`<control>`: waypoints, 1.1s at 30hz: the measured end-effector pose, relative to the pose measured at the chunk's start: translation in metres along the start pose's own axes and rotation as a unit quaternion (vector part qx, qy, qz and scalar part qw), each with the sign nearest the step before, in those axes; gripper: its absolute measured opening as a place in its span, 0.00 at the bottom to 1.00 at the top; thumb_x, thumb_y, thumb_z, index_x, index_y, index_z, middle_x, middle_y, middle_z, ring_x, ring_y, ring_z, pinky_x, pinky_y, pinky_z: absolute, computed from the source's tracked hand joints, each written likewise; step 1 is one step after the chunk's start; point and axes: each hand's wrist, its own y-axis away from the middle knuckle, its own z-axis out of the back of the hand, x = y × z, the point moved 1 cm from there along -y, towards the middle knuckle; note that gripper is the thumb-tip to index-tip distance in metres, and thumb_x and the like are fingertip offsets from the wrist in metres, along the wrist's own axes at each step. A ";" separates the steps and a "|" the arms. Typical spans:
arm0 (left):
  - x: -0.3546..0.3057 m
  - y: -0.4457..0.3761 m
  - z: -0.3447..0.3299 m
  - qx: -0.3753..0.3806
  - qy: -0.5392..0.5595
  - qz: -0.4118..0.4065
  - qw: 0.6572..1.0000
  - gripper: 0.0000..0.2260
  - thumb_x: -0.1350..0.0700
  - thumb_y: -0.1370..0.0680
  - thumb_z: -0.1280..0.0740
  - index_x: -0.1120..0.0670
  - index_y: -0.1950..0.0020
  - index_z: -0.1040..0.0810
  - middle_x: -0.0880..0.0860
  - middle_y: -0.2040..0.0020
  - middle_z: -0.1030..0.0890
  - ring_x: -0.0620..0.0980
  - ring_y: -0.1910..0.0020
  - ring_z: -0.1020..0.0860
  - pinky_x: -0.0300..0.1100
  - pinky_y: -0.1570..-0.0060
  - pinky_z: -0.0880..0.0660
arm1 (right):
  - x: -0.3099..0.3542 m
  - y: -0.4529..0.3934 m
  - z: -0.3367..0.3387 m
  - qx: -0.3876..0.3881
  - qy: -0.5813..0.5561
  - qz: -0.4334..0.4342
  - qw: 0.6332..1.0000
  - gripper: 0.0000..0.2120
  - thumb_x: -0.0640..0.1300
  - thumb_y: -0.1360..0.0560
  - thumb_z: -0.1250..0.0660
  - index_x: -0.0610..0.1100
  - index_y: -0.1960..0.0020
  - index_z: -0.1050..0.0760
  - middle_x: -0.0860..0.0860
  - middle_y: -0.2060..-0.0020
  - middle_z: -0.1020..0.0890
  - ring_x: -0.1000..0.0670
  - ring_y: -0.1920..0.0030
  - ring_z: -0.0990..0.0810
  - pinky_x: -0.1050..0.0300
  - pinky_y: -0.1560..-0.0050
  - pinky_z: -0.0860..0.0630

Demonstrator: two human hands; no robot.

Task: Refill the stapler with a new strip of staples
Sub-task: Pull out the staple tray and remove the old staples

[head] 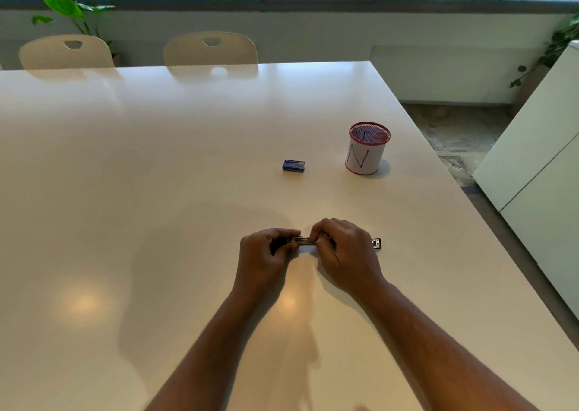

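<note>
Head view — both hands (269, 251) hide most stapler (377, 243).

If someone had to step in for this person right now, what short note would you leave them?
Left hand: grips the stapler at its left end.
Right hand: fingers curled over the stapler's middle, at the shiny metal channel.
Stapler lies flat on the white table, near the front.
Blue staple box sits further back, left of the mesh cup.
Done: stapler in hand. Whether a strip is loaded can't be seen.
Left: seat the strip, close the stapler.
</note>
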 end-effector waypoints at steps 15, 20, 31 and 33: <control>0.008 -0.005 -0.001 -0.014 -0.005 0.021 1.000 0.13 0.66 0.25 0.23 0.49 0.46 0.10 0.43 0.52 0.10 0.41 0.52 0.12 0.44 0.47 0.14 | -0.019 0.005 0.006 -0.030 -0.038 -0.062 0.997 0.09 0.40 0.23 0.29 0.53 0.51 0.25 0.57 0.62 0.19 0.53 0.63 0.20 0.48 0.62 0.19; 0.007 -0.003 0.001 -0.005 -0.006 0.024 1.000 0.13 0.65 0.24 0.23 0.49 0.45 0.11 0.44 0.51 0.10 0.42 0.51 0.12 0.47 0.46 0.14 | -0.019 0.006 0.006 -0.029 -0.041 -0.059 0.997 0.05 0.44 0.23 0.30 0.52 0.50 0.24 0.57 0.58 0.19 0.55 0.59 0.20 0.50 0.60 0.18; 0.000 0.000 0.004 0.019 0.020 0.019 0.999 0.10 0.62 0.20 0.25 0.51 0.41 0.15 0.47 0.50 0.11 0.46 0.48 0.12 0.48 0.45 0.14 | -0.006 0.012 -0.001 0.085 0.096 0.088 0.988 0.19 0.63 0.25 0.31 0.55 0.40 0.20 0.53 0.34 0.26 0.49 0.31 0.31 0.49 0.36 0.26; 0.000 -0.001 0.004 0.021 0.015 0.020 0.999 0.10 0.61 0.20 0.25 0.52 0.40 0.15 0.48 0.49 0.11 0.46 0.48 0.12 0.50 0.44 0.14 | -0.004 0.011 -0.001 0.098 0.101 0.090 0.986 0.20 0.65 0.25 0.32 0.55 0.38 0.20 0.53 0.32 0.27 0.48 0.29 0.32 0.48 0.35 0.27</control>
